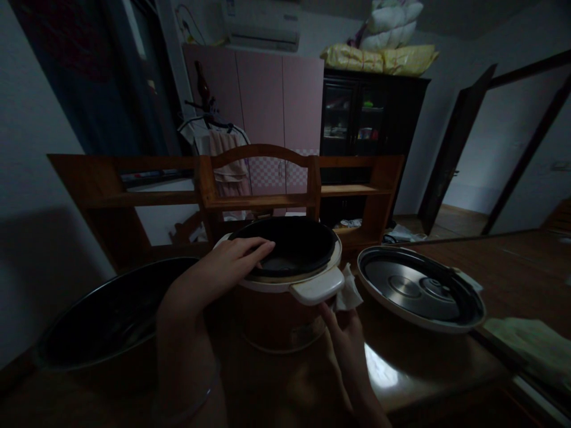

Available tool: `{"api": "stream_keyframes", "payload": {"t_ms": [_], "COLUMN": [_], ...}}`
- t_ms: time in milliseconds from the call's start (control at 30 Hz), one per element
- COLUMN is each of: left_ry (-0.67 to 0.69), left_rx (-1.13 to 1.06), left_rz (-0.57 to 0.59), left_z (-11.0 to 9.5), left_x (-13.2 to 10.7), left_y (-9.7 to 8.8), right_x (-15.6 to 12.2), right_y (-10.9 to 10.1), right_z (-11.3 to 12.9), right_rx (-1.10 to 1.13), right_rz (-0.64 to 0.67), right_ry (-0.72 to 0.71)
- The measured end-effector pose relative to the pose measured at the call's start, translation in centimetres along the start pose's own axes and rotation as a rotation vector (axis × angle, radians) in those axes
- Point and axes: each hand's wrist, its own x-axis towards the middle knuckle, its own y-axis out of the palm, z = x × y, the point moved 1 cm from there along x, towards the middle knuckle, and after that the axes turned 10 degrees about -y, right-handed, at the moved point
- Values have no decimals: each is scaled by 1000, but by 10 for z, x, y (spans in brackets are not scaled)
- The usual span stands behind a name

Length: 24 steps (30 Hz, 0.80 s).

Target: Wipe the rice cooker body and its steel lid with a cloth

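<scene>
A rice cooker (276,318) with a dark inner pot (297,241) stands lidless on the table in front of me. My left hand (232,255) reaches over its near left rim, with some fingertips inside the pot's edge; the rest of its grip is partly hidden. Just below the cooker's white handle (319,289), my right hand (343,327) pinches a white cloth or tissue (349,291) close to the cooker's right side. The round lid (414,285) lies to the right, its metal inner face up.
At the left sits a wide dark basin (57,339). A wooden shelf rack (263,202) runs along the table's back edge, right behind the cooker. A pale cloth (530,345) lies at the far right. Beyond are a pink wardrobe (263,107) and a dark cabinet (401,119).
</scene>
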Motion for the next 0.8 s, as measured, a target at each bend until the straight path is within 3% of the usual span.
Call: {"api": "stream_keyframes", "payload": {"t_ms": [800], "left_ry": [30], "left_rx": [23], "left_rz": [8], "left_z": [7], "left_x": [5], "left_y": [1], "right_x": [-1], "right_y": [-2], "right_z": [-3], "right_rx": [69], "right_rz": [-2], "right_ry": [-9]}}
